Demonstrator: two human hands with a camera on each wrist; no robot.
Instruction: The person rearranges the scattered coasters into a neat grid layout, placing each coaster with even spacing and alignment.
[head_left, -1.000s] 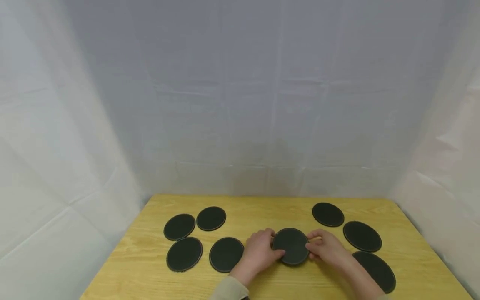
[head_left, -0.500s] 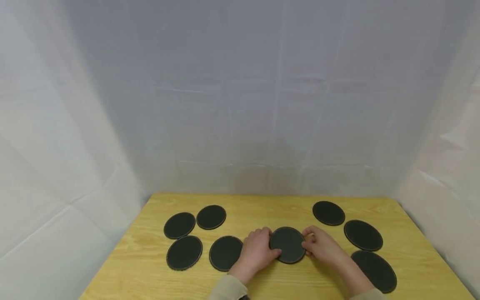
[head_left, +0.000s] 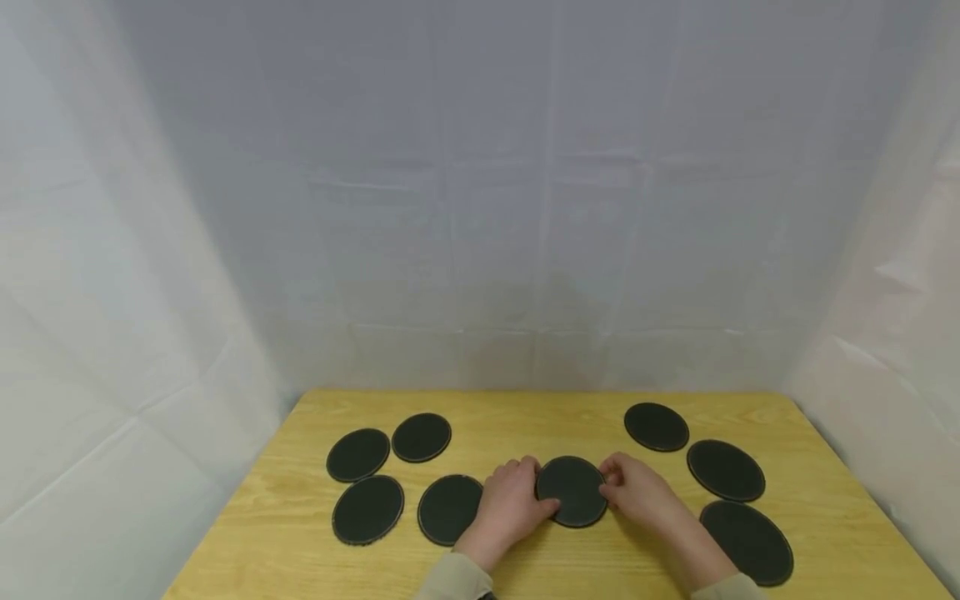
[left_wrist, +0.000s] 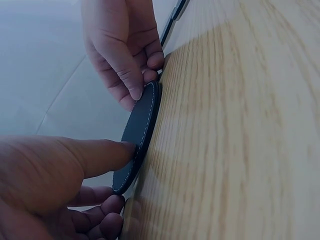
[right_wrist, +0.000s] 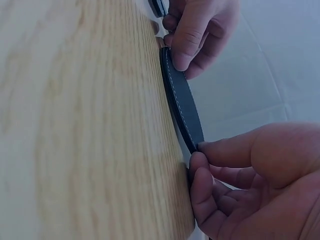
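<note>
Wrist views show stitching on the coaster [head_left: 572, 491]; thickness seemingly doubled.

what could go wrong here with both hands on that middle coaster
1. The left hand and right hand hold the middle coaster only by its thin rim, so it may slip out and drop onto the table.
2. Another coaster lies right beside the left hand; the wrist might nudge it out of place.
</note>
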